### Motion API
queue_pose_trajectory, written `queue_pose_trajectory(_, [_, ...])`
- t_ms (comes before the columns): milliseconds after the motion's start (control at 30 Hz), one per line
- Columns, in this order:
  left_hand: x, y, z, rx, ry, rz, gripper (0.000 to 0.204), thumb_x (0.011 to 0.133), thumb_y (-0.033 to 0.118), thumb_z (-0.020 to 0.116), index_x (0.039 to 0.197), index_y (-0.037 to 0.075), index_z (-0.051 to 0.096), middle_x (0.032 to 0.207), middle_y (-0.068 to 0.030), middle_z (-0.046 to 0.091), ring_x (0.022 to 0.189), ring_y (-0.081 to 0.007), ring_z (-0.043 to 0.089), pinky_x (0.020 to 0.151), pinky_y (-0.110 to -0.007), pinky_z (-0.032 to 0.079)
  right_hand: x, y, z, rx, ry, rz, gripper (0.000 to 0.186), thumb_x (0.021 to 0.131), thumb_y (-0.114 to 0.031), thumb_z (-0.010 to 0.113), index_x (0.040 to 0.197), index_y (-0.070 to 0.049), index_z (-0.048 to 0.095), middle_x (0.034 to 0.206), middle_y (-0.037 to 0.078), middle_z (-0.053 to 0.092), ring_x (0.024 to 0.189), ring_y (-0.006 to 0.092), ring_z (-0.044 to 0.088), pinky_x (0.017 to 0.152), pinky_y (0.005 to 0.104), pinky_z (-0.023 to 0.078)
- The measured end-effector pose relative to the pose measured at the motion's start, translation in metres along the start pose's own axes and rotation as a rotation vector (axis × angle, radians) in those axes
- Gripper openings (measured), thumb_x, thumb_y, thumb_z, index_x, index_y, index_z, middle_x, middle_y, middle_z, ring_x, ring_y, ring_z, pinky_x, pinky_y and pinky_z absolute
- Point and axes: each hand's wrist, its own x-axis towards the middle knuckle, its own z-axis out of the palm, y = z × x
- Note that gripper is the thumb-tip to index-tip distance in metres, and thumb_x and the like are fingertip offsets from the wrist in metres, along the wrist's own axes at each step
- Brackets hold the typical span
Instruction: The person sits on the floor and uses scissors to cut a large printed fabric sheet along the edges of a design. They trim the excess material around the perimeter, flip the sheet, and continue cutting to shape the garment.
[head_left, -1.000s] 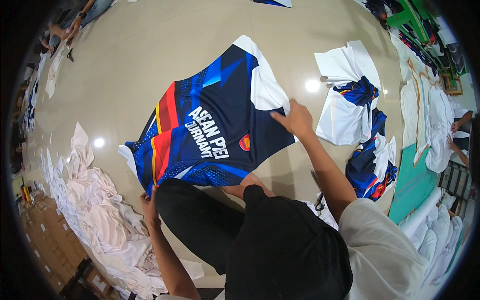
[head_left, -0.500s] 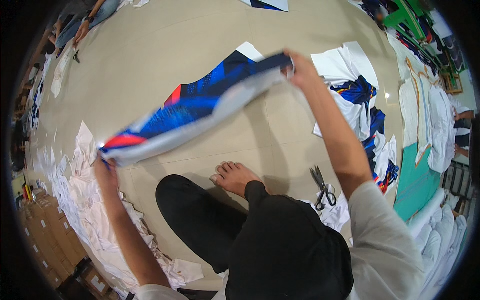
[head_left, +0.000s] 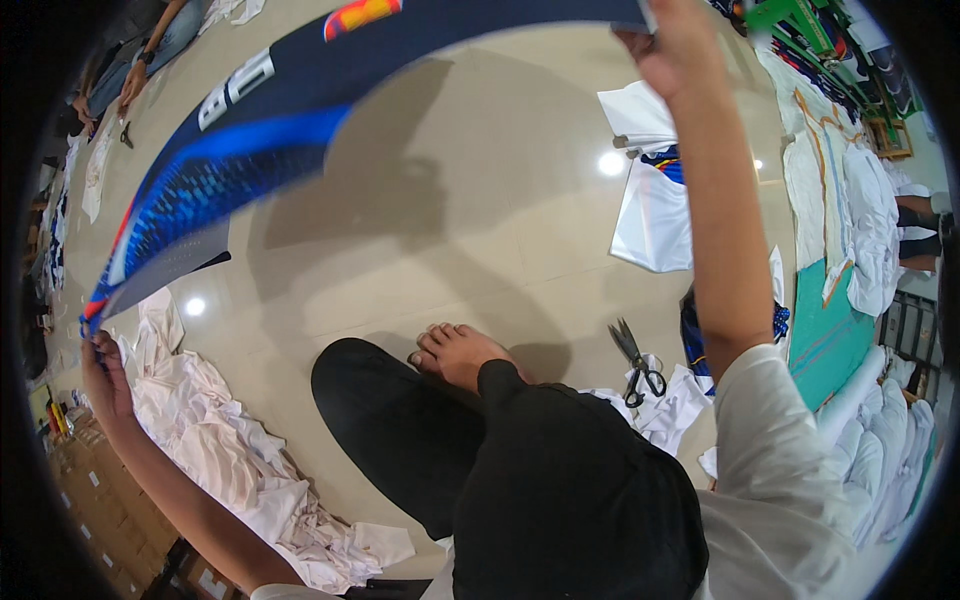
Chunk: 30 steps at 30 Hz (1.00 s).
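A printed fabric piece [head_left: 290, 75], navy and blue with red and white marks, is stretched in an arc through the air across the far side. My left hand [head_left: 108, 378] is closed on its lower left corner. At the upper right, my right hand [head_left: 680, 55] pinches the opposite end, which partly runs out of the picture. The fabric's pale underside shows near its left end. On the floor near my bare foot lie black-handled scissors [head_left: 637, 365], blades pointing away, partly on white cloth scraps [head_left: 675, 410].
White and blue fabric pieces [head_left: 650, 225] lie on the right, partly behind my right arm. Crumpled pale cloth [head_left: 215, 430] spreads along the left, beside cardboard boxes [head_left: 100, 490]. Another person's hand [head_left: 132, 85] shows at the far left. A green rack [head_left: 795, 25] stands at the far right.
Both hands have moved apart and farther away, lifting the printed fabric off the floor area and spreading it wider. The scissors have stayed in place.
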Motion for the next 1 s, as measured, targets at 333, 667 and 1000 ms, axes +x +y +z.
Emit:
queue_pose_trajectory(333, [-0.039,-0.168,0.045,0.359,0.153,-0.16,0.023,0.103,0.01,0.072,0.121,0.005,0.06,0.093,-0.0049,0.067,0.079,-0.009,0.065,0.068,-0.019,0.056,-0.089,0.128,-0.044,-0.492,0.125,0.147,0.054,0.096,-0.019,0.078,0.14,-0.002,0.052,0.09,0.008,0.069,0.072,0.0105,0.061,0.06,0.0266,0.046])
queue_pose_trajectory(667, [-0.081,-0.318,0.042,1.205,0.331,0.049,0.057,0.096,0.013,0.077,0.145,0.005,0.049,0.127,-0.0149,0.064,0.111,-0.0257,0.063,0.091,-0.039,0.055,-0.159,0.23,-0.107,-0.76,-0.01,0.211,0.051,0.094,-0.012,0.076,0.137,-0.002,0.051,0.099,0.017,0.07,0.084,0.0227,0.067,0.075,0.0352,0.053])
queue_pose_trajectory(1000, [-0.148,-0.348,0.1,1.407,-0.204,0.535,0.023,0.096,0.01,0.074,0.117,0.003,0.068,0.126,-0.0194,0.062,0.12,-0.0367,0.059,0.102,-0.045,0.047,-0.188,0.218,-0.11,-1.055,-0.298,-0.037,0.043,0.086,0.007,0.067,0.128,-0.001,0.067,0.111,0.017,0.063,0.091,0.0324,0.068,0.08,0.0389,0.056])
